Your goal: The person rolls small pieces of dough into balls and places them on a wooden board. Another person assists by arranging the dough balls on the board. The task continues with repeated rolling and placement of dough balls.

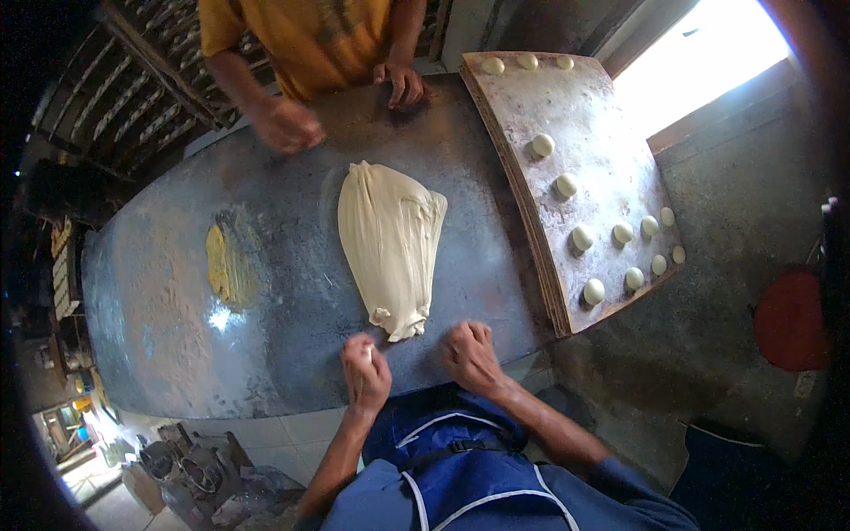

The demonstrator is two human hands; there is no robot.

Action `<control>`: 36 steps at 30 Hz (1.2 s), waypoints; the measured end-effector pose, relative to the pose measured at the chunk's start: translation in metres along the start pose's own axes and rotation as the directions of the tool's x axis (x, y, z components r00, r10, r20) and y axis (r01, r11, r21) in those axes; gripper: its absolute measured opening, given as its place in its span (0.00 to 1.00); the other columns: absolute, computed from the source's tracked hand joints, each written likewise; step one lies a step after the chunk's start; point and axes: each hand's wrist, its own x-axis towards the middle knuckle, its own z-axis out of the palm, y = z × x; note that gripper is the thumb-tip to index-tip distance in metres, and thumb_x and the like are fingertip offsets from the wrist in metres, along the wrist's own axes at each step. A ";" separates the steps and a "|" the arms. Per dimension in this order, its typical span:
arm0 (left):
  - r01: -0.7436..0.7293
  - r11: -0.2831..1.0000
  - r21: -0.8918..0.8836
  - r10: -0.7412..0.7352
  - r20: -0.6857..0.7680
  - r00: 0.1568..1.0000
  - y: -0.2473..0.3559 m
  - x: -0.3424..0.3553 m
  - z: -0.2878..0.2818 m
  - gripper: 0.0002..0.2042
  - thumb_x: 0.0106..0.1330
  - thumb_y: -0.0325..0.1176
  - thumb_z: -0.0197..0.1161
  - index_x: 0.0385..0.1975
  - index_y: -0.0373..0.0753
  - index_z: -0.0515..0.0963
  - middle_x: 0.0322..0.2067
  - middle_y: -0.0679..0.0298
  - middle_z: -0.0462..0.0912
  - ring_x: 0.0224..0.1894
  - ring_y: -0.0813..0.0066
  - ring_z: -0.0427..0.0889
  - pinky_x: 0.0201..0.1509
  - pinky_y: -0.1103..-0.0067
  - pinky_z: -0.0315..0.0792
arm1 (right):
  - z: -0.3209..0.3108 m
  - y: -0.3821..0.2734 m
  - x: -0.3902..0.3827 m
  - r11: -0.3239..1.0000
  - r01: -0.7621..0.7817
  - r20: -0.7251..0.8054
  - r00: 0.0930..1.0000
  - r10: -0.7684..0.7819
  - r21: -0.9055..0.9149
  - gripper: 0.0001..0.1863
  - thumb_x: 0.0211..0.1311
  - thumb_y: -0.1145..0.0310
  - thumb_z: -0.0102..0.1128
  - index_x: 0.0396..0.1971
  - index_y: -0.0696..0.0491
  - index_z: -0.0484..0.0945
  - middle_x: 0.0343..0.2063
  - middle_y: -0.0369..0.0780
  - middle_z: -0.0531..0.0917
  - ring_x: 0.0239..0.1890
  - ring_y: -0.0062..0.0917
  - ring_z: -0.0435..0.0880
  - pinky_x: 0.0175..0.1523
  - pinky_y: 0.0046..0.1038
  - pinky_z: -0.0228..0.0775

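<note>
A large, pale mass of dough lies stretched lengthwise on the dark metal tabletop, with folds and a ragged near end. Just short of that end, my left hand is closed, and a small pale bit of dough shows between its thumb and fingers. To the right of it, my right hand is curled closed by the table's near edge; whatever it may hold is hidden. Neither hand touches the large dough. A yellow greasy smear marks the tabletop to the left.
Stacked wooden boards lie at the right, bearing several round dough balls. Across the table stands a person in a yellow shirt, one hand blurred above the table. A machine sits below left; a red round object is far right.
</note>
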 end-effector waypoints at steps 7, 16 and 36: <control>0.283 0.956 -0.077 -0.293 -0.211 0.933 0.011 0.088 -0.008 0.14 0.66 0.27 0.66 0.40 0.37 0.64 0.36 0.56 0.68 0.38 0.55 0.72 0.47 0.62 0.69 | -0.034 0.012 0.076 0.988 -0.012 -0.104 0.995 -0.004 -0.154 0.19 0.54 0.61 0.70 0.35 0.58 0.72 0.36 0.46 0.72 0.43 0.43 0.71 0.49 0.44 0.62; 0.242 0.966 0.089 -0.238 -0.052 0.970 -0.012 0.058 -0.029 0.15 0.65 0.23 0.66 0.42 0.38 0.65 0.39 0.52 0.75 0.42 0.52 0.78 0.50 0.60 0.72 | -0.054 0.040 0.084 0.862 -0.304 0.009 0.944 0.329 0.406 0.29 0.46 0.59 0.79 0.40 0.56 0.69 0.35 0.46 0.72 0.42 0.44 0.72 0.49 0.44 0.64; 0.284 0.881 -0.379 -0.126 0.391 0.912 0.121 0.062 -0.066 0.17 0.59 0.31 0.77 0.47 0.36 0.84 0.46 0.57 0.86 0.49 0.62 0.86 0.52 0.70 0.79 | -0.113 0.021 0.024 0.258 -0.565 0.508 0.822 0.258 0.784 0.32 0.63 0.78 0.71 0.56 0.49 0.56 0.43 0.47 0.84 0.47 0.26 0.83 0.51 0.31 0.78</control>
